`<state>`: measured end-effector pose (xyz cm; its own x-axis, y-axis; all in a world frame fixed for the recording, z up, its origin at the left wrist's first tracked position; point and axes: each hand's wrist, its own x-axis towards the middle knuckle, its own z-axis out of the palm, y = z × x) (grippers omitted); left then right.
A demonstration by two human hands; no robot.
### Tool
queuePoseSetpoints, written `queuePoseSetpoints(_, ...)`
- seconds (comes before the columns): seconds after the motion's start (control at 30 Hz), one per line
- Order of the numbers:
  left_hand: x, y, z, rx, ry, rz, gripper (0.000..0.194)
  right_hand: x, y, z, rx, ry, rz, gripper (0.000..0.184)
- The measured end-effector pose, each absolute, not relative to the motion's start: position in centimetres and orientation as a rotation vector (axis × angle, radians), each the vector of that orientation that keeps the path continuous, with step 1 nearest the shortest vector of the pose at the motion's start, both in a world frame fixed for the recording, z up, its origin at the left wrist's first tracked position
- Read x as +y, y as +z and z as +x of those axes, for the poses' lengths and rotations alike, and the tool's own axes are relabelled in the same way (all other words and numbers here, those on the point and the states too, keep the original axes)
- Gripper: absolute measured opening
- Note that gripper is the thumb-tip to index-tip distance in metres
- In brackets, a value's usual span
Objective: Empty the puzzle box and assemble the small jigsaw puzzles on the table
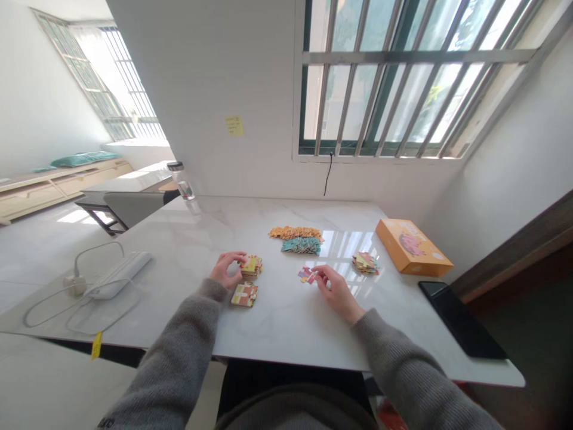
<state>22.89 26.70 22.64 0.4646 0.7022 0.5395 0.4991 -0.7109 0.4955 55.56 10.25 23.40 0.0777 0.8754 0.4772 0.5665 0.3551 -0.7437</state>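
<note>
One knobbed, purple-red jigsaw piece [305,275]; right hand [335,291] pinching it; left hand [225,270] half-curled, hold unclear

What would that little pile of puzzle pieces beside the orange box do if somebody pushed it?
The pile of puzzle pieces would probably spread rather than slide as one, since its edges are uneven. The pieces look thin and flat, so each is likely light and fairly stiff. The tabletop, shiny with reflections, may give little grip.

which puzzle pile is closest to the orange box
The mixed-colour pile to the right of the right hand, just left of the orange box; every other puzzle pile lies farther left.
</note>
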Motion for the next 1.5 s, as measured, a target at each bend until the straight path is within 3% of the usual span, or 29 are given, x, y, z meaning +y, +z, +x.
queuePoseSetpoints(0.4, 27.3, 21.4, 23.1, 1.036, 1.017, 2.455, 0.029, 10.4, 23.1, 55.8, -1.629, 0.311, -1.351, 0.02)
queuePoseSetpoints(0.83, 26.9, 22.0, 23.3, 0.996, 1.134, 2.504, 0.02, 11.4, 22.1, 55.6, -1.877, 0.017, -1.812, 0.01)
queuePoseSetpoints(0.9, 26.2, 23.0, 23.9, 1.002, 1.248, 2.528, 0.016, 11.5, 21.9, 55.7, -1.85, 0.044, -1.826, 0.013)
queuePoseSetpoints(1.0, 24.0, 25.1, 25.8, 0.961, 1.344, 2.672, 0.012, 11.7, 21.7, 55.9, -1.828, 0.061, -1.8, 0.034)
queuePoseSetpoints(1.13, 19.9, 27.2, 30.3, 0.82, 1.172, 2.815, 0.022, 11.7, 21.5, 56.1, -1.804, 0.064, -1.764, 0.056)
queuePoseSetpoints(1.3, 17.2, 25.4, 36.0, 0.829, 0.743, 2.823, 0.053, 11.5, 21.6, 56.3, -1.78, 0.102, -1.736, 0.049)
queuePoseSetpoints(1.5, 16.9, 22.3, 38.6, 0.897, 0.601, 2.758, 0.054, 11.5, 21.9, 56.5, -1.743, 0.172, -1.703, 0.039)
